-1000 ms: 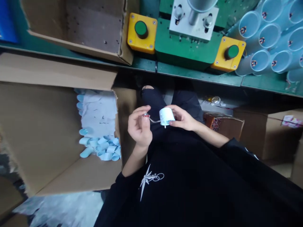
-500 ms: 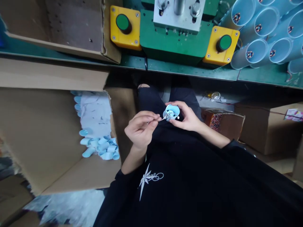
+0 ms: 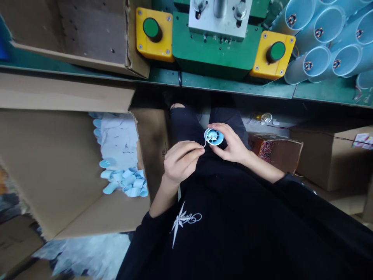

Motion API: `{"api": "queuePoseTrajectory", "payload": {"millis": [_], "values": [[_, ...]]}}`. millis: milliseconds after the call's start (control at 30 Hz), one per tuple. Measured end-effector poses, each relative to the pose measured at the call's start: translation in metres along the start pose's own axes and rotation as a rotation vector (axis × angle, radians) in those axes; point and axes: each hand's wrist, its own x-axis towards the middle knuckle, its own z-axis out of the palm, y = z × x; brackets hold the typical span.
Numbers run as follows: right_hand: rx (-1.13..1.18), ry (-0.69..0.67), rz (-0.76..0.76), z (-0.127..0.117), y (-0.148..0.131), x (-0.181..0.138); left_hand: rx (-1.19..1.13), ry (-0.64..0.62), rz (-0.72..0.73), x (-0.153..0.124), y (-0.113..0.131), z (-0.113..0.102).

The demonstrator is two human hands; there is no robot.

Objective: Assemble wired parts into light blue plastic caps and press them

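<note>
My right hand (image 3: 231,144) grips a small light blue plastic cup (image 3: 213,137) over my lap, its open mouth turned up toward the camera. A thin white wire (image 3: 204,144) runs out of the cup. My left hand (image 3: 182,160) is curled closed just left of the cup, pinching that wire between fingertip and thumb. Both hands hover above my black trousers, below the edge of the green bench (image 3: 233,87).
A green press (image 3: 217,42) with two yellow button boxes (image 3: 155,33) (image 3: 274,54) stands on the bench. Stacked blue cups (image 3: 323,39) lie at the right. An open cardboard box (image 3: 67,171) at my left holds several small blue cups (image 3: 128,182). More cartons (image 3: 329,159) sit right.
My right hand turned the cup from lying sideways to mouth-up. My left hand moved right, closer to the cup, still pinching the wire.
</note>
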Motion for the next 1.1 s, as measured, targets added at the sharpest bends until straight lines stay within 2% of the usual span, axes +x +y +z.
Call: {"api": "queuePoseTrajectory", "payload": {"millis": [300, 667, 833, 1000, 1100], "values": [[-0.043, -0.038, -0.022, -0.002, 0.002, 0.004, 0.068, -0.226, 0.054, 0.011, 0.004, -0.011], [0.018, -0.061, 0.002, -0.006, -0.002, 0.006, 0.081, -0.258, 0.053, 0.011, 0.001, -0.009], [-0.028, -0.095, -0.079, -0.009, -0.001, 0.007, 0.073, -0.317, 0.008, 0.015, 0.006, -0.013], [-0.044, -0.145, -0.141, -0.008, -0.003, 0.007, 0.123, -0.395, -0.027, 0.015, 0.007, -0.006], [-0.004, -0.153, -0.126, -0.008, 0.0, 0.007, 0.09, -0.347, -0.047, 0.01, 0.006, 0.0]]}}
